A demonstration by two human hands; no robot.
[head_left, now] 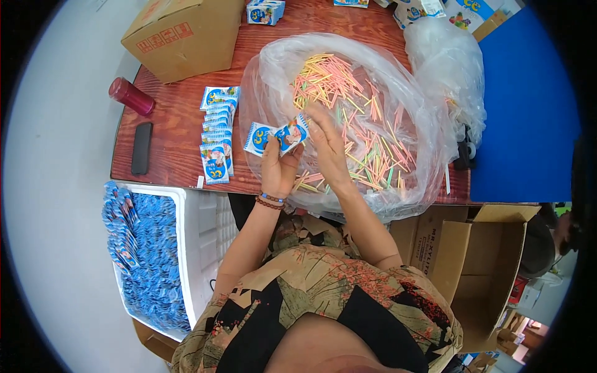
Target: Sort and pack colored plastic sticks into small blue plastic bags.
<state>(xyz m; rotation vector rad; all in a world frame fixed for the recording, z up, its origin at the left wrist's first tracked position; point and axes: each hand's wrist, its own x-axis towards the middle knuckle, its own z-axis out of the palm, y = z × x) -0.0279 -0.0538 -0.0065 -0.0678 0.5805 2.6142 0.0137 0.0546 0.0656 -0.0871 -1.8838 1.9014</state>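
My left hand (281, 169) is closed on two small blue-and-white sachets (292, 133), which fan out to either side of its thumb. Beside their right end is my right hand (328, 144), its fingers stretched out and its inner side against or very near the sachet edge. Both hands are over the near-left part of a large clear plastic bag (273, 68), spread open on the table. Inside the bag lie many thin pink, yellow and green sticks (326, 81). Left of the bag, a column of overlapping sachets (216, 133) rests on the wood.
A cardboard box (186, 40), red cup (132, 96) and black phone (142, 148) occupy the table's left. A white foam box (181, 248) full of sachets stands below it. At right are a bunched plastic bag (444, 62), a blue panel (522, 112) and an open carton (491, 248).
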